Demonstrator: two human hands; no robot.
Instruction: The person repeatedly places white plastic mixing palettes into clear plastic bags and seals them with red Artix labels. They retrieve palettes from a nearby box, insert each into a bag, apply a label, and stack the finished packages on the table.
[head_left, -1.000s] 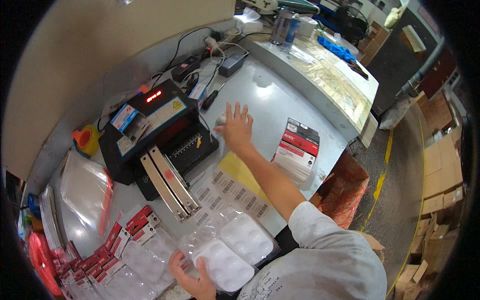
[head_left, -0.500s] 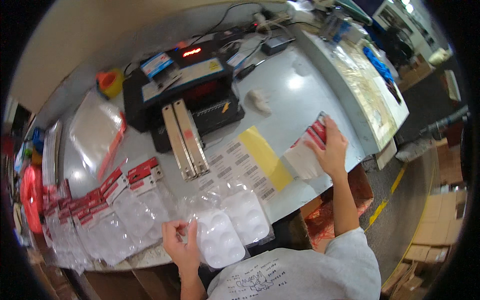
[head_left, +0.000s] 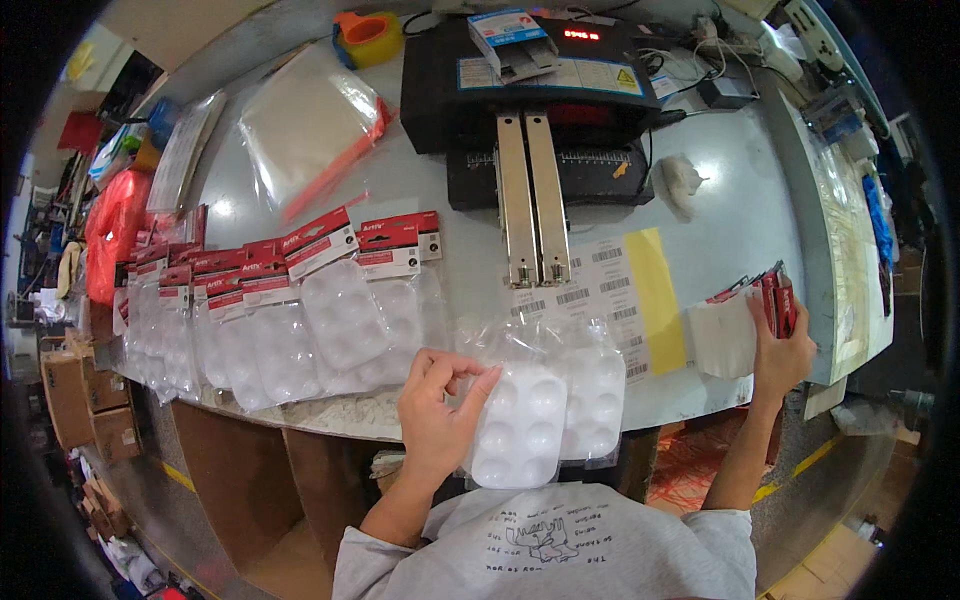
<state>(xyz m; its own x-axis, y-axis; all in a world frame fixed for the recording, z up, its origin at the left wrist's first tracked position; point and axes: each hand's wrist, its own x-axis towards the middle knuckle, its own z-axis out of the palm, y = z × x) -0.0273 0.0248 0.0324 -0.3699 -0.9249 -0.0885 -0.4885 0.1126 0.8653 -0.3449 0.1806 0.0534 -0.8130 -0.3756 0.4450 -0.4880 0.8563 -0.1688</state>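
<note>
At right, the right hand (head_left: 784, 356) grips cards (head_left: 779, 304), partly covering them. Near the middle, the left hand (head_left: 438, 412) meets a tray's (head_left: 518, 428) left edge; whether it pinches the bag (head_left: 512, 340), I cannot tell.

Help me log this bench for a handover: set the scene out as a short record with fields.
Left hand: at the edge of a bagged white tray with round wells; whether it pinches the bag is unclear
Right hand: holding a stack of red-and-white cards
Right of that tray: second bagged tray
Left side: overlapping bagged trays with red header cards
Middle: label sheet, yellow strip
Behind: black machine, red display lit
</note>
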